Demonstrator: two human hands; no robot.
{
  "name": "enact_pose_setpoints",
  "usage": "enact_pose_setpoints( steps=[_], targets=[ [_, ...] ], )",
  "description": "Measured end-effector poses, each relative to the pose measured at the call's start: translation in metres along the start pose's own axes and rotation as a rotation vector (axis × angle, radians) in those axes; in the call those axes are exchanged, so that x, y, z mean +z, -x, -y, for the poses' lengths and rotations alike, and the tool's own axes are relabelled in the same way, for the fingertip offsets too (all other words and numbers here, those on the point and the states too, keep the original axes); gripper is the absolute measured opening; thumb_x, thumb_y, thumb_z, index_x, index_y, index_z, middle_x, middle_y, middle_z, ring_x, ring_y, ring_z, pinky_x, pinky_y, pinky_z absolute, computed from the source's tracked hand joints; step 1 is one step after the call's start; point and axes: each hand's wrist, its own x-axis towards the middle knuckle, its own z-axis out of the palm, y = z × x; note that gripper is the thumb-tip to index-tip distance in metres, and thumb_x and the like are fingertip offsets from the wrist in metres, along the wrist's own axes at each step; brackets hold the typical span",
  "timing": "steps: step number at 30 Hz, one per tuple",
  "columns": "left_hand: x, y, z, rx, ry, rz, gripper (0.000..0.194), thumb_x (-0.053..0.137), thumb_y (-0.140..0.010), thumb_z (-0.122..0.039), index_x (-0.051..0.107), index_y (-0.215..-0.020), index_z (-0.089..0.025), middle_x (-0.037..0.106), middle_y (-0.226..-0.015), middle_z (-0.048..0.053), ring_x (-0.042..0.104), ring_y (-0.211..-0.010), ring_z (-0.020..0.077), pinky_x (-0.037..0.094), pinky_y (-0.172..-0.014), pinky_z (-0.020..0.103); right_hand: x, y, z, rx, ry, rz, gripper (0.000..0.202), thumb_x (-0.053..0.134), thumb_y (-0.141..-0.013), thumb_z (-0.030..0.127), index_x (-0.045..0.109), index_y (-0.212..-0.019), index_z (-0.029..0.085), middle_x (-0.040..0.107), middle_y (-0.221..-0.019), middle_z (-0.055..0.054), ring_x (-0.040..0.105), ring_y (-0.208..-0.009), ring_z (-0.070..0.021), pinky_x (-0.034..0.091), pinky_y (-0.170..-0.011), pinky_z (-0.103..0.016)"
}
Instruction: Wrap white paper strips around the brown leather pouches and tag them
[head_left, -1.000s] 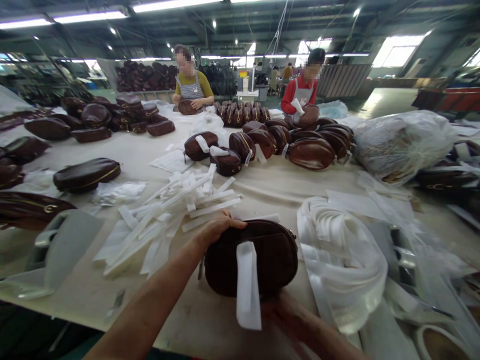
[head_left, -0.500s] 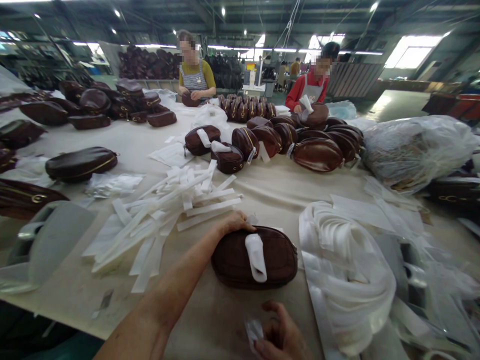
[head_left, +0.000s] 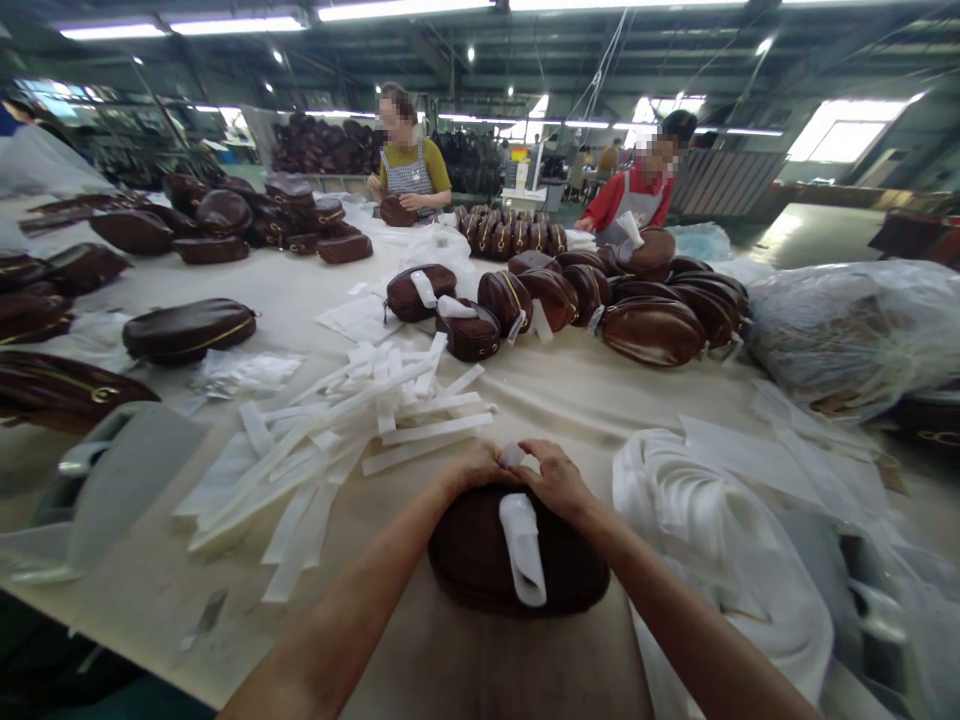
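Note:
A dark brown oval bag [head_left: 469,550] stands on the table in front of me, with a rolled white wrap [head_left: 523,550] lying down its near face. At the bag's top edge, my left hand [head_left: 480,468] has its fingers bent around a small translucent piece [head_left: 513,456]. My right hand [head_left: 551,475] meets it there from the other side, thumb and fingers closed in at the same piece. The fingertips are small and partly hidden, so which hand grips the piece is hard to make out.
White strips [head_left: 322,450] are heaped left of the bag. A white coiled roll [head_left: 697,540] lies to the right, near a grey tape dispenser [head_left: 817,570]. Another dispenser [head_left: 127,480] stands left. Brown bags [head_left: 652,330] and two people are across the table.
My right hand has moved up from below the bag to its top edge, beside my left hand. The view has shifted slightly, so the scene sits further right.

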Motion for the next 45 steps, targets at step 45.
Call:
enact_pose_setpoints(
  steps=[45],
  targets=[
    [0.019,0.089,-0.042,0.106,-0.344,-0.343,0.011,0.059,-0.081,-0.027,0.062,-0.083,-0.016,0.062,-0.081,0.002,0.056,-0.078,0.0156,0.043,-0.071,0.025,0.008,0.050,-0.004,-0.088,0.033,0.046,0.023,0.043,-0.088,0.036,0.054,-0.073,0.022,0.062,-0.066,0.000,0.056,-0.062,-0.0151,0.036,-0.061,-0.024]
  ],
)
